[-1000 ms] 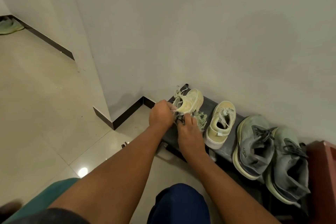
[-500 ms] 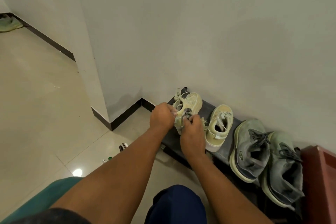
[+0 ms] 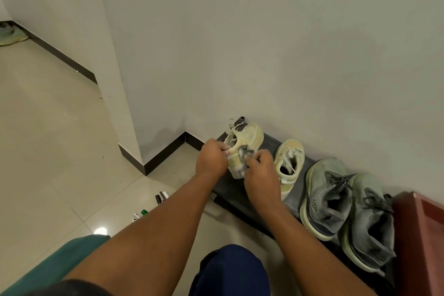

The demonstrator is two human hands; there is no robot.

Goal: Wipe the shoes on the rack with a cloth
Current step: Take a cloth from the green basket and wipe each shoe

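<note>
At the rack's (image 3: 242, 196) left end, the left hand (image 3: 211, 160) is gripping a pale shoe (image 3: 245, 144); the right hand (image 3: 260, 170) is pinching what seems a grey cloth (image 3: 243, 150) against it.

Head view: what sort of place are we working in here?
Probably a home entryway or hallway corner: a low shoe rack against a plain wall, with sneakers lined up on it, and a glossy tiled floor.
</note>
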